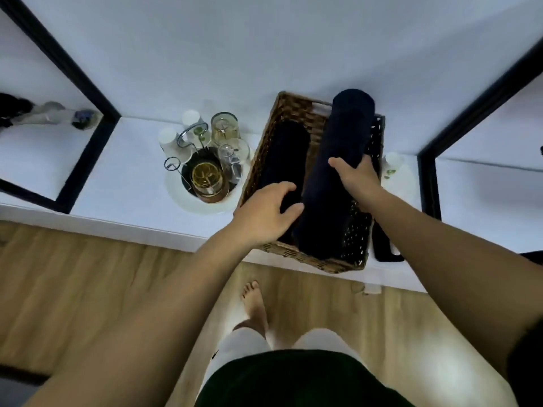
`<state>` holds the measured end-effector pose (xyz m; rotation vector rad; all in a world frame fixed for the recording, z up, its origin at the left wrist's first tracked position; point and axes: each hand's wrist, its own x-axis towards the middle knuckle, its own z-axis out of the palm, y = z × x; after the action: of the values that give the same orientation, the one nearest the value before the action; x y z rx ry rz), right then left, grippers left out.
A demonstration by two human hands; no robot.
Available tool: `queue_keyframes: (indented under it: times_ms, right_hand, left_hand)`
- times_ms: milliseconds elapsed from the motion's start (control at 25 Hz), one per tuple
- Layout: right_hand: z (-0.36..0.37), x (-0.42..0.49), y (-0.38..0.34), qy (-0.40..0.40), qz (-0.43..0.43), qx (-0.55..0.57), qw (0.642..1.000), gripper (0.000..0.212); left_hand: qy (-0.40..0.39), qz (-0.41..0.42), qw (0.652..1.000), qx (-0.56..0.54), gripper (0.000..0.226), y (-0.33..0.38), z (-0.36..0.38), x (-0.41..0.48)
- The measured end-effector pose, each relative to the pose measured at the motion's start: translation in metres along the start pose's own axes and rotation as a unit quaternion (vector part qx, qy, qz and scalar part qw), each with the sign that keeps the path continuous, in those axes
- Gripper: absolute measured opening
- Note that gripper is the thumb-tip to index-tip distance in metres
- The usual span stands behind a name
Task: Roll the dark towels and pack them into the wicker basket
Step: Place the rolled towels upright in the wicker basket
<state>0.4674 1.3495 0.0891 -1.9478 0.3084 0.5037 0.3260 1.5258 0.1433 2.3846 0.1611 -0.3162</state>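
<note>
A brown wicker basket (266, 136) stands on a white shelf. One rolled dark towel (283, 154) lies along its left side. A second, longer rolled dark towel (338, 136) slants over the basket's middle, its far end sticking past the back rim. My right hand (357, 177) grips this roll around its middle. My left hand (269, 212) hovers over the near end of the left roll with fingers loosely curled, holding nothing. A dark speckled cloth (357, 230) fills the basket's right side.
A round white tray (179, 198) with several glasses and cups (224, 129) stands left of the basket. A small white cup (392, 163) sits to its right, and a dark object (385, 248) lies beside the basket. Black frames (429, 183) edge the shelf. Wooden floor lies below.
</note>
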Motion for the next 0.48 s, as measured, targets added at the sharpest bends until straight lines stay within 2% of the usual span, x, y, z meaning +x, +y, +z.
queue_keyframes:
  times_ms: [80,160,280,480]
  right_hand:
    - [0.020,0.015,0.004,-0.005,0.015,-0.035,0.999,0.084]
    - [0.034,0.023,0.010,0.002,0.013,-0.069,0.998,0.079]
    - [0.059,0.036,0.026,0.025,0.023,-0.104,0.994,0.079]
    - [0.093,0.045,0.056,0.036,0.081,-0.122,0.989,0.085]
  left_hand:
    - [-0.077,0.043,0.996,0.024,0.058,-0.010,0.011,0.031]
    - [-0.105,0.047,0.992,0.042,0.064,-0.021,0.022,0.051]
    - [-0.161,0.017,0.983,0.082,0.070,-0.037,0.033,0.077]
    - [-0.224,-0.030,0.950,0.214,0.086,-0.058,0.052,0.105]
